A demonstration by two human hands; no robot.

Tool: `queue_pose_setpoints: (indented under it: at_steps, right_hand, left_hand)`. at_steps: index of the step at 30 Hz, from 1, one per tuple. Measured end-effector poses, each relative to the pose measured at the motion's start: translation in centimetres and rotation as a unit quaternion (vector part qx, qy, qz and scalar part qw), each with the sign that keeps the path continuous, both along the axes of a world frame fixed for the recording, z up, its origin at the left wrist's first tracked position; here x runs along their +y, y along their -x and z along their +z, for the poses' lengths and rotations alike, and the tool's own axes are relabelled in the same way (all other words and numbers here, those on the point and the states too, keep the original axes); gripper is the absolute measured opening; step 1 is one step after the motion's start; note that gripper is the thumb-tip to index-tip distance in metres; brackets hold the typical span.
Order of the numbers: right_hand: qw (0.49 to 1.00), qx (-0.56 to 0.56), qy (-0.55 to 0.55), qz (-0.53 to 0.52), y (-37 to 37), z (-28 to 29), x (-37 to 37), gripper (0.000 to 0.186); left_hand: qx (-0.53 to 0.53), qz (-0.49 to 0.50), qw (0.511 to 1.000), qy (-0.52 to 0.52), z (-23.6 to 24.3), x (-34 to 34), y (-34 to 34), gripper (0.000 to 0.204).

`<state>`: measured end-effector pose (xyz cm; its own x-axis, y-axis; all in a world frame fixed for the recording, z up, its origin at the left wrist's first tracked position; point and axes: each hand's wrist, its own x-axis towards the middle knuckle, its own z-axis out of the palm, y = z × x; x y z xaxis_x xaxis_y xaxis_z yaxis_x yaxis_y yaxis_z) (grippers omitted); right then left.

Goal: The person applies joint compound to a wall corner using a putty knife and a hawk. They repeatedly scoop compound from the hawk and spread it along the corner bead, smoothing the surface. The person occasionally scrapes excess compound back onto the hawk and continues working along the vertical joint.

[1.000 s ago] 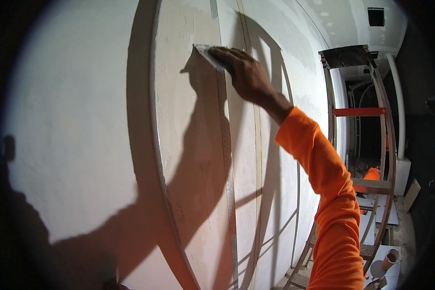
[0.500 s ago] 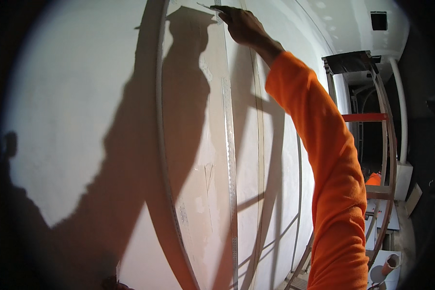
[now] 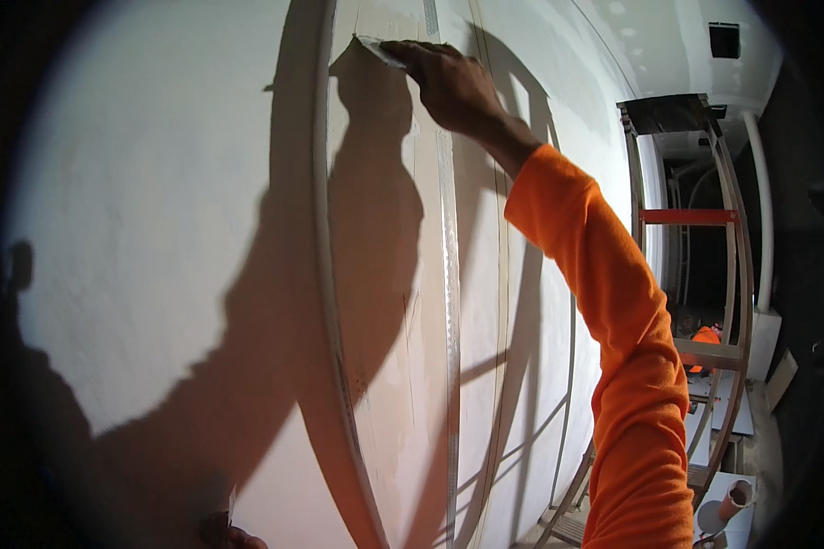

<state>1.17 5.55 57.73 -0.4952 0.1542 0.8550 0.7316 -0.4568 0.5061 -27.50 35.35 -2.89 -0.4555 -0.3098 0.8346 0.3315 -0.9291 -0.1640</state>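
Note:
My right hand (image 3: 458,90), at the end of an orange sleeve, is closed round a putty knife (image 3: 381,51). Its blade lies against the upper part of a beige, filler-smeared strip of wall (image 3: 389,284). A metal corner bead (image 3: 328,247) edges this strip on the left; a perforated metal bead (image 3: 449,256) runs down its right side. Only part of my left hand (image 3: 233,533) shows, low at the bottom edge. Its fingers are bent around something with a thin pale upright edge, too hidden to name.
A ladder-like frame (image 3: 744,265) with a red crossbar (image 3: 689,217) stands to the right. Beyond it are a white pipe (image 3: 760,210), an orange-clothed person (image 3: 705,340) and a tube-shaped container (image 3: 737,497). My shadow covers much of the white wall (image 3: 146,183) on the left.
My right hand and the putty knife have come down the strip and a little leftward. Slightly more of my left hand shows at the bottom edge.

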Motion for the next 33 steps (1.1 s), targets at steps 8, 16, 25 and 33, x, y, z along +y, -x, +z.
queue_pose_setpoints:
  at_steps: [8, 16, 25, 33]
  right_hand:
    - [0.999, -0.045, 0.012, 0.009, 1.0, -12.0, 0.4, 0.039]
    - [0.971, 0.201, -0.119, -0.041, 3.4, -0.7, -3.4, 0.041]
    - [0.988, 0.153, -0.024, -0.027, 4.2, 9.2, -1.3, 0.043]
    - [0.997, 0.052, 0.042, -0.044, 4.9, 5.1, -0.4, 0.033]
  left_hand:
    - [0.015, -0.03, 0.999, 0.008, -0.7, -0.5, 0.4, 0.032]
    - [0.014, -0.05, 0.999, 0.007, 0.1, -0.6, 0.3, 0.029]
    - [-0.013, -0.102, 0.995, -0.019, 3.4, -3.2, -0.5, 0.023]
    - [0.054, -0.141, 0.988, 0.003, -1.2, 1.0, 0.7, 0.021]
